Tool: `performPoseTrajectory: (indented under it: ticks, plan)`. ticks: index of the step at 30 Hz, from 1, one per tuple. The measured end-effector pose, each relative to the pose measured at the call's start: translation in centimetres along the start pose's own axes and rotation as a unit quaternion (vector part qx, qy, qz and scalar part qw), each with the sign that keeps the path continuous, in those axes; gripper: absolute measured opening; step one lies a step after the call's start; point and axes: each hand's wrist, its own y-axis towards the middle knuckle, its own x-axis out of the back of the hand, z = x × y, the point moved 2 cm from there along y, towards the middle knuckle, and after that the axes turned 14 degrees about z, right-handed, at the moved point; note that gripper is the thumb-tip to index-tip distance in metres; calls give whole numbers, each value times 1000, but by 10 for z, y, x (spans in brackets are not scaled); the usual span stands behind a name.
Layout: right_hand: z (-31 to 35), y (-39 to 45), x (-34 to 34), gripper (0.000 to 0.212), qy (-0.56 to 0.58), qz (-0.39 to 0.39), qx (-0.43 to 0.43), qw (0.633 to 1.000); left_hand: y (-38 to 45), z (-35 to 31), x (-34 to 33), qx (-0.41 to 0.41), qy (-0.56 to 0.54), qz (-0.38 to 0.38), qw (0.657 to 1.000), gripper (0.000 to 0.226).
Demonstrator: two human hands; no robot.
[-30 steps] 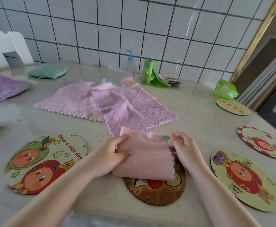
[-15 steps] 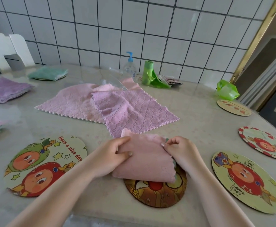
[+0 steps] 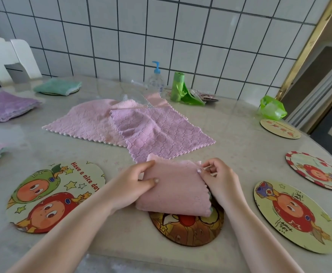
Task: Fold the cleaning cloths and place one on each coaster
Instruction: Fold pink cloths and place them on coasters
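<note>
Item: folded pink microfibre cleaning cloth [image 3: 174, 189], lying partly on the dark brown round cartoon coaster [image 3: 188, 227], its far half overhanging onto the pale stone tabletop [image 3: 230, 138]

Left hand [image 3: 130, 187]: thumb on top and fingers round the cloth's left edge, gripping it

Right hand [image 3: 220, 181]: fingertips pinching the scalloped right edge; since a second ago this hand has drawn slightly inward, tightening the fold, while the cloth has barely shifted

Reading: final squaring of this fold; probably needs sliding nearer to centre on the coaster

Pending: two unfolded pink quilted cloths [image 3: 141, 127] spread behind; large round cream fruit-print coaster [image 3: 54, 196] at left and yellow round coaster [image 3: 297, 215] at right both bare
</note>
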Motion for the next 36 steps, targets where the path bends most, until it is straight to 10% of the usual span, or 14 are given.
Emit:
performPoseTrajectory:
  ticks: [8,13,20,29,36]
  plan:
    - [0,2,2,11,7,9,-7,1000,-7,2,2,-20,-20,-10,1000,57]
    - [16,-10,16,25,-39,-13,75,996,-21,-14,3,-81,179,-115,974,49]
    - [40,-22,-30,54,-293,210,68,930,13,-20,-24,-61,437,49,896,82]
    - [20,-29,-18,86,-334,229,-25,914,11,-13,-7,47,442,117,888,88]
    - [6,-49,14,60,-311,136,-18,941,-31,-6,30,20,418,-88,904,65]
